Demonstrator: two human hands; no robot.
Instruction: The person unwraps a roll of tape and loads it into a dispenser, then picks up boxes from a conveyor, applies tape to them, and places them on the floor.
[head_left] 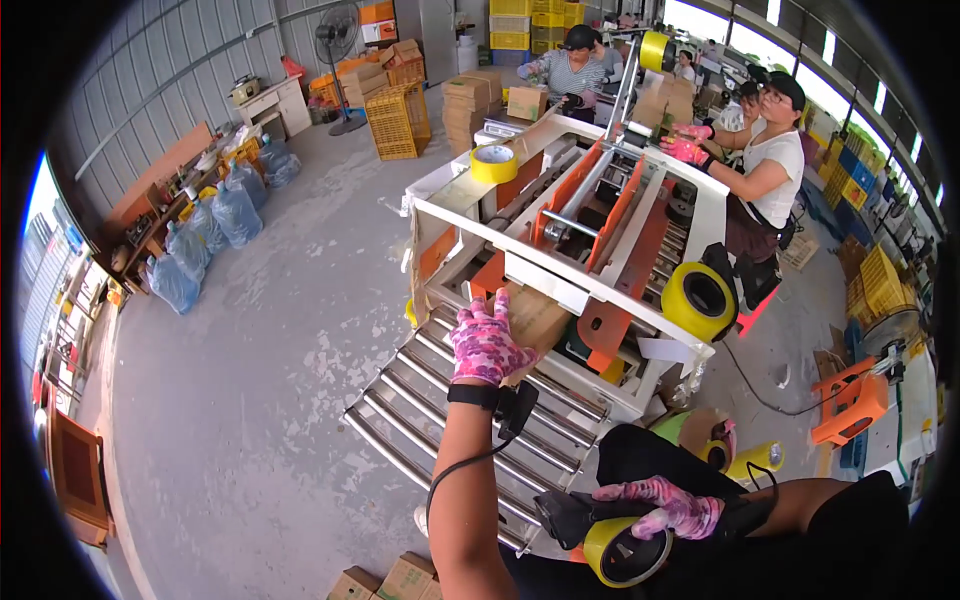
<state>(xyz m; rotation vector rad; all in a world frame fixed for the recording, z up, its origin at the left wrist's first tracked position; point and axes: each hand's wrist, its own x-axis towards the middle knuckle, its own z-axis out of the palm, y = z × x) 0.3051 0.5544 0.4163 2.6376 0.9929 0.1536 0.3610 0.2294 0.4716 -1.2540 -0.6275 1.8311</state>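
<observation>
My left hand (487, 342), in a pink patterned glove, reaches forward with fingers spread and lies against a brown cardboard box (537, 318). The box is partly under the white frame of a carton-taping machine (560, 262), at the far end of the metal roller conveyor (470, 420); the frame hides its far part. Low at the right, my right hand (668, 506), gloved alike, is closed around a black hand-held tape dispenser (565, 515) with a roll of yellow tape (628, 552) on it. Its grip is partly hidden by the fingers.
Yellow tape rolls (697, 302) hang on the machine. Across it, a person in a white shirt (770, 170) handles a carton. An orange stool (850, 405) stands right, with a cable (770, 402) on the floor nearby. Cartons (408, 578) lie at the lower edge; blue bags (215, 225) line the left.
</observation>
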